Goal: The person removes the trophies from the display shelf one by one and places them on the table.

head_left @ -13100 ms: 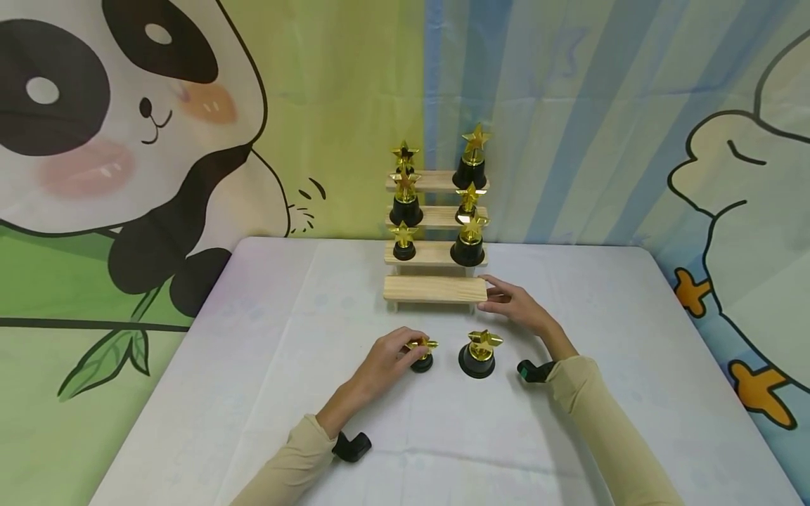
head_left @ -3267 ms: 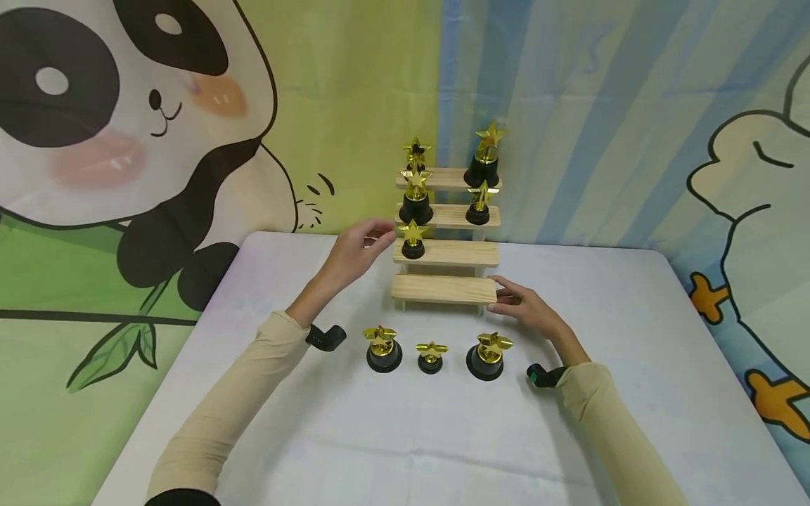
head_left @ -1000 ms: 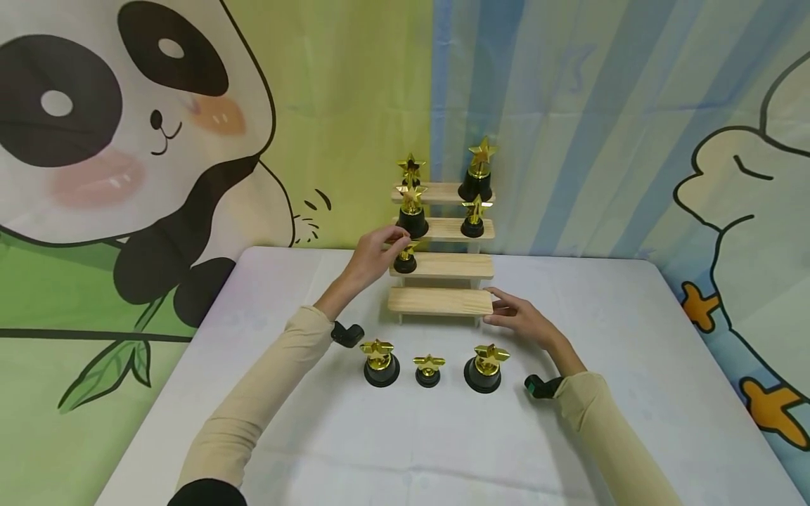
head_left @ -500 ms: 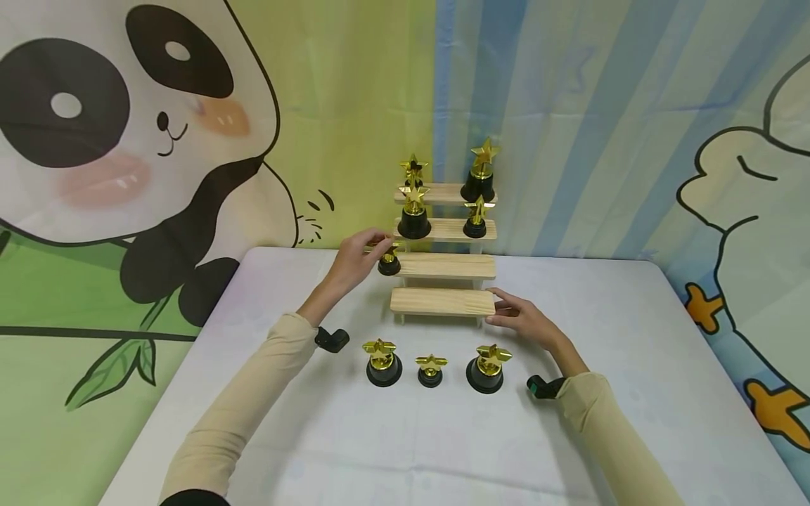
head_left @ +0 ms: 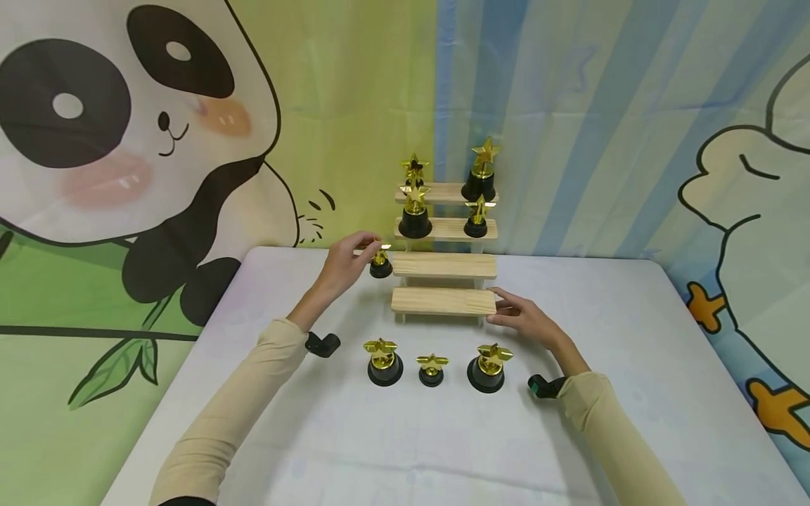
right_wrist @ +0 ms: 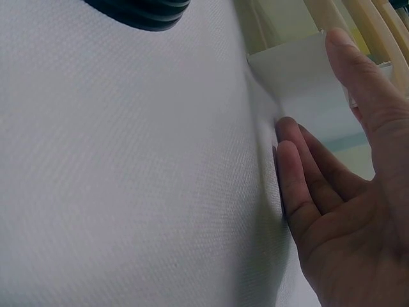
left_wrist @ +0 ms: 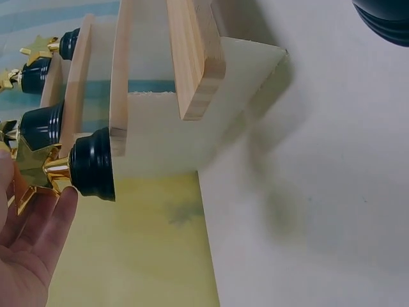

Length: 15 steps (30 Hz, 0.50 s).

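Your left hand (head_left: 344,261) pinches a small star trophy (head_left: 380,261) by its gold top & holds it up in the air, just left of the wood steps (head_left: 443,301). Your right hand (head_left: 526,322) lies flat, fingers straight, touching the right end of the bottom step. 3 more trophies (head_left: 432,369) stand in a row btwn your arms, near you. 4 trophies (head_left: 415,219) sit on the top 2 steps.

We seem to be in a staged recording corner: cartoon panda backdrops (head_left: 126,126) hang behind a white-clothed tabletop (head_left: 443,443), cameras strapped to both wrists.
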Tool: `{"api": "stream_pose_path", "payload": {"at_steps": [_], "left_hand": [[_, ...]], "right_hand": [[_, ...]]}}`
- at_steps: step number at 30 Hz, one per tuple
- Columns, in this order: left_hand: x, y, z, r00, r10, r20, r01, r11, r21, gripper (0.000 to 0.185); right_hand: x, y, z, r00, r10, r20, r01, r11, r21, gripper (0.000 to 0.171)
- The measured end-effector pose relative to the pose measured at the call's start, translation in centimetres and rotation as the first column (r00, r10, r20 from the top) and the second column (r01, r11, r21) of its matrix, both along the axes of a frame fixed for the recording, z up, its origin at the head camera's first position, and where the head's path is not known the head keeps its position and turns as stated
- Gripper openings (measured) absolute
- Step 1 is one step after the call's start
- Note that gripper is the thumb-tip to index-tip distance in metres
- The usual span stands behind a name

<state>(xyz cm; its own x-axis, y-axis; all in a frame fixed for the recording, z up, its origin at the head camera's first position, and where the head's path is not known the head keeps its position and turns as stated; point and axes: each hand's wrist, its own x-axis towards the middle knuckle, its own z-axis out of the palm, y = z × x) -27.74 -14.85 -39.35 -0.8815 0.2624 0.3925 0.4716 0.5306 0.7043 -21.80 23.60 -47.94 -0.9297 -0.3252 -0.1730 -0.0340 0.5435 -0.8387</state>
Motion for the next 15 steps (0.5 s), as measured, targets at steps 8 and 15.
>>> {"api": "stream_pose_path", "payload": {"at_steps": [8, 15], "left_hand": [[0.4, -0.6, -0.3, 1.0, 0.012, 0.013, -0.011, 1.0, -0.015, 0.026], [0.9, -1.3, -0.5, 1.0, 0.015, 0.023, -0.015, 1.0, -0.001, 0.027]], "right_hand": [[-0.1, 0.0, -0.3, 1.0, -0.01, 0.008, 0.01, 1.0, 0.0, 0.079], [-0.1, 0.0, -0.3, 1.0, -0.012, 0.002, 0.012, 1.0, -0.005, 0.08]]}}
